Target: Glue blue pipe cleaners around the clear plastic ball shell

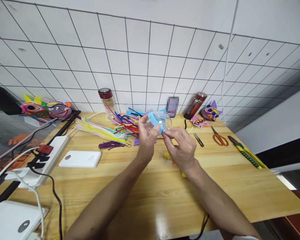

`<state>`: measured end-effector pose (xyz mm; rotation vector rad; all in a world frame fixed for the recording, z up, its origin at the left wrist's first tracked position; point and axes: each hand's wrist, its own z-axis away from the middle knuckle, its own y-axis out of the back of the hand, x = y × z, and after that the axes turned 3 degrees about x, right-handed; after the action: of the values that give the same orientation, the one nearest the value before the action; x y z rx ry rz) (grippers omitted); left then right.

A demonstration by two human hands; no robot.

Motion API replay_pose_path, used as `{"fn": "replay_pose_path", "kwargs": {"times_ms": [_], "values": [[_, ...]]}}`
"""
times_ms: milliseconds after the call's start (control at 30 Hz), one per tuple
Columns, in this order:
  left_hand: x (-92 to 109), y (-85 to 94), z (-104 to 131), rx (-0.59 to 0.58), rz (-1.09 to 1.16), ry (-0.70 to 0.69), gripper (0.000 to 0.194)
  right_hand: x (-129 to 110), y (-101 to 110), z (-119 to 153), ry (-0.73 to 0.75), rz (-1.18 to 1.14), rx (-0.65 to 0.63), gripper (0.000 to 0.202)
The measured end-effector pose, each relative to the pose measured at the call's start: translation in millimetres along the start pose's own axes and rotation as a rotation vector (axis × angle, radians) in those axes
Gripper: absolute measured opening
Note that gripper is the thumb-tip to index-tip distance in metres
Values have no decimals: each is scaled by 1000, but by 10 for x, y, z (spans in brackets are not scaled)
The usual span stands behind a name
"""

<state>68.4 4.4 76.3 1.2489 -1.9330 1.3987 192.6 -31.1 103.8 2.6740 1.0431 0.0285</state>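
Note:
A clear plastic ball (pixel 168 120) with light blue pipe cleaners (pixel 157 122) laid side by side across it is gripped by my left hand (pixel 146 137), thumb in front and fingers behind. At the ball's lower right edge, my right hand (pixel 182 146) pinches the ends of the blue strips. Partly hidden under that hand lies a yellow glue gun (pixel 167 155), its metal tip pointing left. Behind my left hand spreads a pile of multicoloured pipe cleaners (pixel 125 123), with a purple tassel (pixel 111 145) in front of it.
Scissors (pixel 220 139), a small cutter (pixel 198 140) and green-yellow pliers (pixel 247 155) lie at right. Two flasks (pixel 195 105) (pixel 106 97) and a phone (pixel 172 106) stand by the tiled wall. A white power bank (pixel 80 159) and a corded power strip (pixel 48 163) occupy the left.

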Motion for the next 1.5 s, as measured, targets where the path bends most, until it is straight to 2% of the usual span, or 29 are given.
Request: {"fn": "replay_pose_path", "kwargs": {"times_ms": [233,433,567,667,833,1333,1500], "values": [[-63,0,-18,60,-38,-6,57,-21,24,-19,4,-24,-50,20],[-73,26,29,6,-8,56,54,-42,79,-42,6,11,-60,20],[-74,-13,37,-5,3,35,62,-42,98,-53,18,22,-61,19],[-81,-35,37,10,9,30,61,-45,106,-46,22,24,-73,19],[-84,-20,57,-35,18,39,60,-36,111,-13,22,32,-64,19],[-201,23,54,-2,35,48,58,-18,72,31,6,-20,-60,25],[-221,20,83,-36,59,53,60,-19,89,19,1,-11,-52,26]]}}
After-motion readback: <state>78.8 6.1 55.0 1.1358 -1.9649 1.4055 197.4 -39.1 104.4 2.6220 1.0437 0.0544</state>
